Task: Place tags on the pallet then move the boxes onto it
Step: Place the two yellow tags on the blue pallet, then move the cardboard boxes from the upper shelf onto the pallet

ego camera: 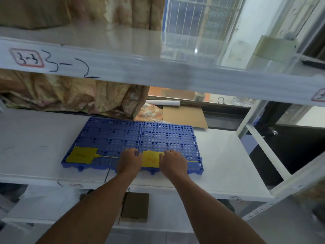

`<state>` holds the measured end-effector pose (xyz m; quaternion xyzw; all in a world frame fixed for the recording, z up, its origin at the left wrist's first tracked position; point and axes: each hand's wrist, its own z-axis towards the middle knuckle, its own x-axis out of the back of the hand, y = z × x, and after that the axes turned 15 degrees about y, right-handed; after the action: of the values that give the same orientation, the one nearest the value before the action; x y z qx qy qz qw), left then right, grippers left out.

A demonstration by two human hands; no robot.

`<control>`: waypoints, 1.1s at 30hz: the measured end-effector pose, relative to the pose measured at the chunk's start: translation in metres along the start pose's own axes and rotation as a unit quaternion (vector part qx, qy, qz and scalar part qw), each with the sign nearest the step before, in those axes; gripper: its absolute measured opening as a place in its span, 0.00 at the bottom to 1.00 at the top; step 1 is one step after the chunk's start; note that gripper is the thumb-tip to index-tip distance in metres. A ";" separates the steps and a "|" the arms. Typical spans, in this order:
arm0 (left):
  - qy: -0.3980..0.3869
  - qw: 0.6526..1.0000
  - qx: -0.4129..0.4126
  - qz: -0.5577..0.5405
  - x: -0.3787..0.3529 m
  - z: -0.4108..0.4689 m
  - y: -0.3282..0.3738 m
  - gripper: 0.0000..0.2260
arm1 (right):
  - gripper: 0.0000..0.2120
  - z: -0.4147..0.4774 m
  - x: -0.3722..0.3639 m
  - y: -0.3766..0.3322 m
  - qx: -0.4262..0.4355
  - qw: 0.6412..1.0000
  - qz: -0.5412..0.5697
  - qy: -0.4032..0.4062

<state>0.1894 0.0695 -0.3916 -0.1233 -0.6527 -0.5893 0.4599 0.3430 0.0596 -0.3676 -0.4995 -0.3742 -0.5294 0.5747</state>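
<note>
One tag (150, 160) on pallet (140, 136), left hand (130, 162) and right hand (173, 162) fingers pinching edges.

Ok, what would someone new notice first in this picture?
A blue pallet sits on the white shelf, with two yellow tags along its near edge. At its left lies tag 1; the left hand and right hand pinch tag 2 by its sides, right of centre.

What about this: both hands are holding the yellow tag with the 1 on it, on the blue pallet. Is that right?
Not quite. The left hand and right hand are holding the yellow tag marked 2, on the blue pallet. The tag marked 1 lies untouched further left. The head view shows it.
</note>
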 end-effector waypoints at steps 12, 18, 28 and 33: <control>-0.025 0.956 -0.257 0.136 0.182 0.031 0.036 0.34 | 0.31 -0.018 0.138 -0.082 0.087 0.996 0.018 -0.005; -0.022 0.946 -0.309 0.099 0.266 0.041 0.017 0.34 | 0.32 -0.054 0.188 -0.150 0.058 0.998 0.003 0.001; -0.074 0.948 -0.303 0.065 0.372 0.040 -0.038 0.36 | 0.31 -0.110 0.252 -0.264 0.056 0.998 0.015 0.019; -0.023 0.955 -0.279 0.093 0.434 0.033 -0.070 0.35 | 0.33 -0.118 0.263 -0.318 0.092 0.995 0.027 -0.006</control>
<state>-0.1120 -0.0861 -0.1102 -0.3206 -0.4584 -0.6998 0.4443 0.0605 -0.0980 -0.0846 -0.4574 -0.4112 -0.4741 0.6300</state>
